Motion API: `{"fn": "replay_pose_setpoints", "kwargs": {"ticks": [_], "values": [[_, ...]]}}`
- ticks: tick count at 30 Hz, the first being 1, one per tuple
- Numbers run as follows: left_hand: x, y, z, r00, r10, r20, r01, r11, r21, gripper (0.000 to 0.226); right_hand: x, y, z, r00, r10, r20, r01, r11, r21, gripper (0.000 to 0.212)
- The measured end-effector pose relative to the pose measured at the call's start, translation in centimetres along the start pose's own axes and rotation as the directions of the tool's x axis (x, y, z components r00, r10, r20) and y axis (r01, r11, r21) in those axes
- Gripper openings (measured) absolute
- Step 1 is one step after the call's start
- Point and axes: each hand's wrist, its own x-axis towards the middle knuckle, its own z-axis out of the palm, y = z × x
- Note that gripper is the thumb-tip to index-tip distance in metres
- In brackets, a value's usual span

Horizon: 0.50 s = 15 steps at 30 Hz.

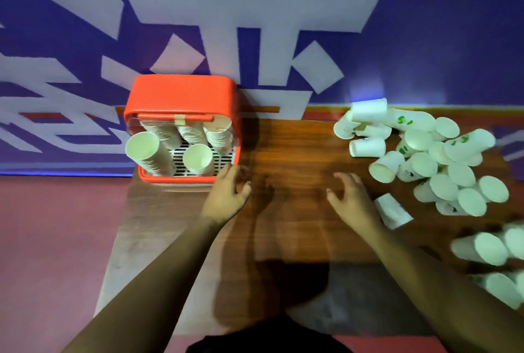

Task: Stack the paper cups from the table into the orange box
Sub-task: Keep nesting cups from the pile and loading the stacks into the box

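Note:
The orange box (181, 89) stands at the table's far left and holds several stacks of white paper cups (147, 151). A heap of loose white paper cups (419, 151), some with green print, lies on the table's right side. One cup (392, 211) lies on its side just right of my right hand. My left hand (226, 196) hovers empty by the box's near right corner, fingers loosely curled. My right hand (348, 199) is over the bare middle of the table, fingers spread, holding nothing.
The wooden table (297, 154) stands against a purple wall with large white shapes. More cups (490, 250) lie at the right edge, near my right forearm. Red floor shows to the left of the table.

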Motion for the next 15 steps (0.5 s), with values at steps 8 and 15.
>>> {"fn": "replay_pose_setpoints", "kwargs": {"ticks": [8,15], "values": [[2.1,10.6,15.1,0.945,-0.022,0.326,-0.014,0.994,0.107,0.029,-1.8,14.1,-5.4,0.973,0.217,-0.077,-0.222,0.973,-0.066,0.061],[2.3,14.4,23.6,0.892,-0.047,0.450,-0.037,0.984,0.177,0.038,-1.5,19.1,-3.9,0.937,0.334,0.102,-0.333,0.942,-0.034,0.069]]}}
